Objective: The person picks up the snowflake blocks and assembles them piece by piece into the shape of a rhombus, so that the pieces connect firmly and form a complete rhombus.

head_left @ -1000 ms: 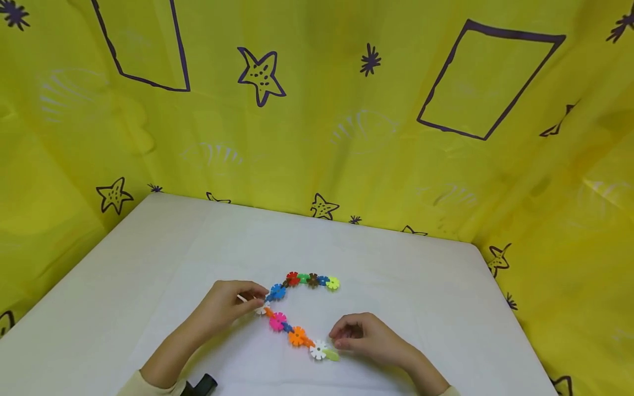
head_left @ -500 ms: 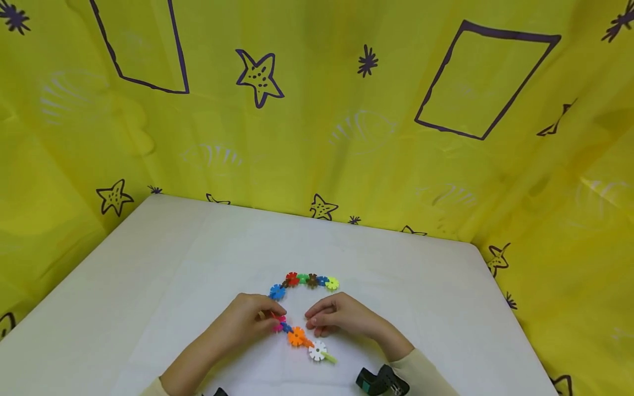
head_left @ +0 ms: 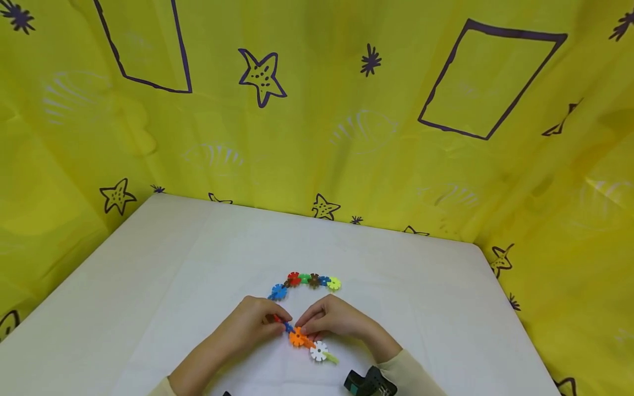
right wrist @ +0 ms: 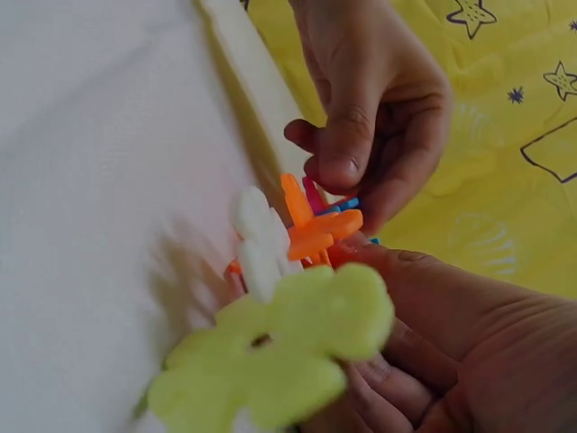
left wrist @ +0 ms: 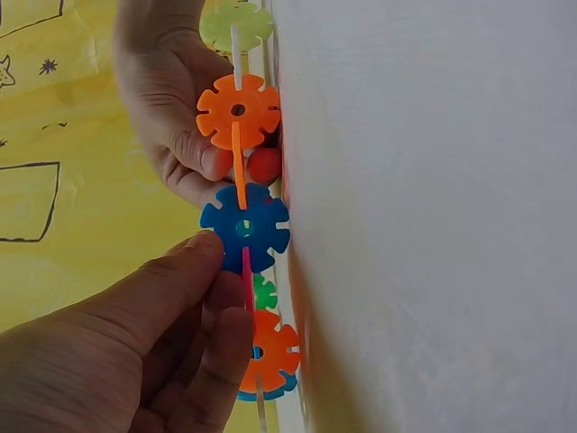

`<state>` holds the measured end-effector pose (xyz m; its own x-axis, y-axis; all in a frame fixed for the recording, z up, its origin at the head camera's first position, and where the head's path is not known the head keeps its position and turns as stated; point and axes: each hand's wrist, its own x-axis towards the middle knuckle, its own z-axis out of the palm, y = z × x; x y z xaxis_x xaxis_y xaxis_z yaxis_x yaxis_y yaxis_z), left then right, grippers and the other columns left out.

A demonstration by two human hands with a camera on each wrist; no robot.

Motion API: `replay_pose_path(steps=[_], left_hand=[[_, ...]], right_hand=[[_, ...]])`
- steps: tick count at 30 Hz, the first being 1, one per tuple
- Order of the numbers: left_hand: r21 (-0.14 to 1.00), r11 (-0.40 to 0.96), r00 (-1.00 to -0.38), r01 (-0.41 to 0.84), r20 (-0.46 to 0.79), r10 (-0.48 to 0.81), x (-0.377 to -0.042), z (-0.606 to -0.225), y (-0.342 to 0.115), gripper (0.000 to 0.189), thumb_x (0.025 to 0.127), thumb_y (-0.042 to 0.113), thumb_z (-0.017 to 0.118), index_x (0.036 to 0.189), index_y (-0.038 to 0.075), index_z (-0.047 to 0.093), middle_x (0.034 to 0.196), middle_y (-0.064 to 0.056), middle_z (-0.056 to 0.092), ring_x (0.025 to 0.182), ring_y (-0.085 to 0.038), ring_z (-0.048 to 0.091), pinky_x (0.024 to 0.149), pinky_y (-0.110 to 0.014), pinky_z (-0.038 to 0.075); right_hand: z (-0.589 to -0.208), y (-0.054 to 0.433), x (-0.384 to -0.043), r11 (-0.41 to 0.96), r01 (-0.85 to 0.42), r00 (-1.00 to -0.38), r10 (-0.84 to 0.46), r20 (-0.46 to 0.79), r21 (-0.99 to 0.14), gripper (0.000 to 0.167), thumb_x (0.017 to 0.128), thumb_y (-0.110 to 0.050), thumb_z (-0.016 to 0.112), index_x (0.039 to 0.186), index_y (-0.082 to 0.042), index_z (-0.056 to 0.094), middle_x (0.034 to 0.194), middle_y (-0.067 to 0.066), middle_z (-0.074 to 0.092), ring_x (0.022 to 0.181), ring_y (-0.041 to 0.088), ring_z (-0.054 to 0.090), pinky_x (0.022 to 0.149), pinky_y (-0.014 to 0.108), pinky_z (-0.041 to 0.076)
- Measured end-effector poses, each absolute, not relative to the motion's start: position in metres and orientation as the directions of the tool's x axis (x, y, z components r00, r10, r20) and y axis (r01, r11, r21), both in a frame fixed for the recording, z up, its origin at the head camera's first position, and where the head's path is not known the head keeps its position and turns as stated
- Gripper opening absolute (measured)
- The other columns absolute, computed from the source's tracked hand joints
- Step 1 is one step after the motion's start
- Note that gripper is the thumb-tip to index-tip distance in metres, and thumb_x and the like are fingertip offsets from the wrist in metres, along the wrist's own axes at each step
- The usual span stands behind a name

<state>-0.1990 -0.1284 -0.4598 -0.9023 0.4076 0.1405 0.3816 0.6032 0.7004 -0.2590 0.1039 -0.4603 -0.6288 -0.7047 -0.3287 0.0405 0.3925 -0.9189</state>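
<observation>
A curved chain of interlocking snowflake discs lies on the white table. My left hand (head_left: 255,324) pinches it around the pink disc (left wrist: 249,280), its thumb at the edge of the blue disc (left wrist: 245,227). My right hand (head_left: 337,318) has thumb and fingers on an orange disc (head_left: 298,336) just beyond. Past that, an orange link leads to a white disc (head_left: 319,351) and a pale yellow-green disc (right wrist: 270,343) at the near end. The far arm of the chain runs from a blue disc (head_left: 279,292) through a red disc (head_left: 294,279) to a yellow disc (head_left: 334,283).
The white table (head_left: 406,286) has a yellow curtain (head_left: 317,137) with drawn stars and frames behind it and along its sides. A dark wrist camera (head_left: 370,382) is strapped at my right sleeve.
My left hand has slid from the white disc along the chain to the pink one. My right hand has moved left from the near end, first into the gap, then onto the orange disc.
</observation>
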Motion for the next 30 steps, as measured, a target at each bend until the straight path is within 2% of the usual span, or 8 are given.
replay_pose_path(steps=[5, 10, 12, 19, 26, 30], left_hand=[[0.675, 0.616, -0.895, 0.405, 0.154, 0.419, -0.199, -0.460, -0.125, 0.013, 0.085, 0.011, 0.076, 0.096, 0.018, 0.078, 0.088, 0.013, 0.071, 0.075, 0.003, 0.055, 0.069, -0.019, 0.051], [0.621, 0.645, -0.882, 0.446, 0.185, 0.432, -0.197, -0.460, -0.122, 0.012, 0.085, 0.013, 0.076, 0.094, 0.021, 0.078, 0.086, 0.017, 0.070, 0.076, 0.003, 0.055, 0.071, -0.020, 0.051], [0.592, 0.652, -0.871, 0.474, 0.209, 0.444, -0.196, -0.460, -0.121, 0.010, 0.085, 0.014, 0.076, 0.092, 0.020, 0.078, 0.086, 0.015, 0.071, 0.077, 0.003, 0.057, 0.072, -0.021, 0.052], [0.581, 0.628, -0.847, 0.518, 0.245, 0.472, -0.195, -0.460, -0.122, 0.005, 0.088, 0.016, 0.073, 0.091, 0.018, 0.076, 0.088, 0.011, 0.073, 0.081, 0.001, 0.061, 0.075, -0.021, 0.054], [0.565, 0.646, -0.854, 0.513, 0.259, 0.451, -0.196, -0.463, -0.129, 0.004, 0.088, 0.016, 0.073, 0.088, 0.020, 0.074, 0.086, 0.014, 0.070, 0.082, 0.000, 0.062, 0.075, -0.022, 0.054], [0.585, 0.630, -0.854, 0.511, 0.261, 0.450, -0.197, -0.465, -0.131, 0.002, 0.089, 0.017, 0.073, 0.089, 0.019, 0.074, 0.087, 0.012, 0.071, 0.081, 0.000, 0.062, 0.075, -0.022, 0.054]], right_hand=[[-0.463, 0.101, -0.256, 0.392, 0.024, -0.644, -0.698, -0.314, -0.920, 0.012, 0.087, -0.007, 0.072, 0.096, -0.001, 0.077, 0.079, 0.009, 0.074, 0.059, 0.006, 0.061, 0.056, 0.017, 0.051], [-0.465, 0.097, -0.253, 0.376, 0.060, -0.652, -0.687, -0.322, -0.925, 0.011, 0.086, -0.003, 0.072, 0.095, 0.002, 0.075, 0.080, 0.009, 0.074, 0.059, 0.007, 0.061, 0.056, 0.018, 0.053], [-0.466, 0.096, -0.253, 0.368, 0.068, -0.650, -0.689, -0.321, -0.927, 0.012, 0.086, -0.001, 0.071, 0.096, 0.003, 0.075, 0.080, 0.009, 0.074, 0.059, 0.007, 0.061, 0.057, 0.018, 0.053], [-0.467, 0.096, -0.252, 0.352, 0.049, -0.609, -0.731, -0.307, -0.935, 0.014, 0.089, 0.002, 0.066, 0.100, 0.003, 0.074, 0.084, 0.009, 0.073, 0.062, 0.007, 0.061, 0.059, 0.018, 0.053], [-0.465, 0.100, -0.253, 0.384, -0.051, -0.560, -0.775, -0.292, -0.922, 0.014, 0.089, -0.004, 0.069, 0.102, -0.005, 0.077, 0.080, 0.005, 0.073, 0.064, 0.004, 0.060, 0.061, 0.016, 0.049], [-0.466, 0.100, -0.252, 0.344, 0.014, -0.564, -0.773, -0.292, -0.939, 0.008, 0.087, -0.002, 0.071, 0.095, -0.001, 0.072, 0.076, 0.002, 0.070, 0.063, 0.007, 0.062, 0.061, 0.018, 0.053]])
